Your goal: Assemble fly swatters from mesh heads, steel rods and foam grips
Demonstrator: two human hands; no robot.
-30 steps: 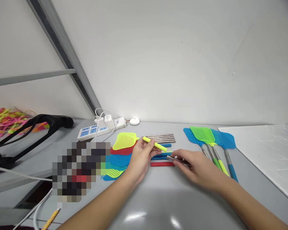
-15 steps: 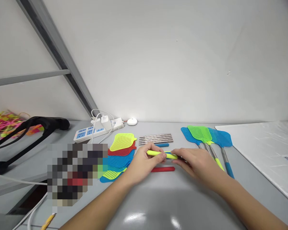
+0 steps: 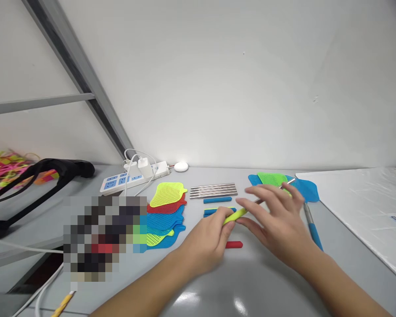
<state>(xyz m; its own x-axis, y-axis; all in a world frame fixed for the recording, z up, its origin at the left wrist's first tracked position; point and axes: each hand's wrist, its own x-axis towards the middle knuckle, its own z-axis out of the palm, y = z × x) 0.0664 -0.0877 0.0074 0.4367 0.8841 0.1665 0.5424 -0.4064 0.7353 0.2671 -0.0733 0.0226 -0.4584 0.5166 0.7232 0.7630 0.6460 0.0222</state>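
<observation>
My left hand [image 3: 209, 237] is closed around a yellow-green fly swatter handle [image 3: 235, 216]. From the handle's upper end a thin metal rod [image 3: 291, 181] slants up to the right, partly hidden behind my right hand [image 3: 273, 215]. The right fingers are spread over the rod, and the thumb is close beneath the handle's end. Beyond my left hand lie blue handles [image 3: 218, 200], one with a yellow edge showing. A red handle [image 3: 234, 245] lies just below, partly covered by the left hand. Several metal rods [image 3: 214, 190] rest side by side farther back.
Perforated swatter heads [image 3: 167, 194] in yellow, red and blue overlap at left. Swatters with blue and green heads [image 3: 306, 189] lie at right, beside a white plastic-wrapped sheet [image 3: 359, 207]. A power strip [image 3: 135, 178] and a black frame [image 3: 53, 185] stand left; part is pixelated.
The yellow-green handle has tilted, its right end rising, and the rod now shows beyond my right hand. My right fingers have spread apart. More of the blue handles is visible.
</observation>
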